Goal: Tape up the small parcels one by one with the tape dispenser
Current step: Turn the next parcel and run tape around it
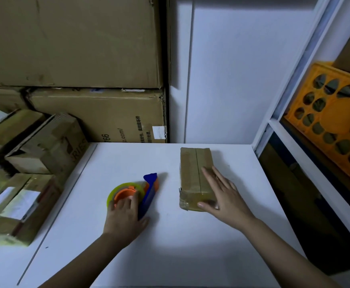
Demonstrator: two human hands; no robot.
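On the bench (170,256): a parcel (192,173) lay right of centre, and a tape dispenser (147,192) lay on its side to the parcel's left, the two near each other but apart.
Left hand (124,217): rested on the dispenser, fingers (126,201) curled over the orange hub and the roll; the dispenser was not yet lifted.
Right hand (226,196): lay flat on the parcel's near right part, fingers (208,173) straight and spread, thumb along the near end; it pressed rather than gripped.
Parcel state: glossy tape already wrapped the near end; the long centre seam looked open along most of its length, though glare left this uncertain.
Stack (24,173): several small boxes sat at the bench's left edge, some shiny with tape; which were finished could not be told.
Progress: judged mid-task, this parcel partly taped, its seam and possibly other boxes remaining.
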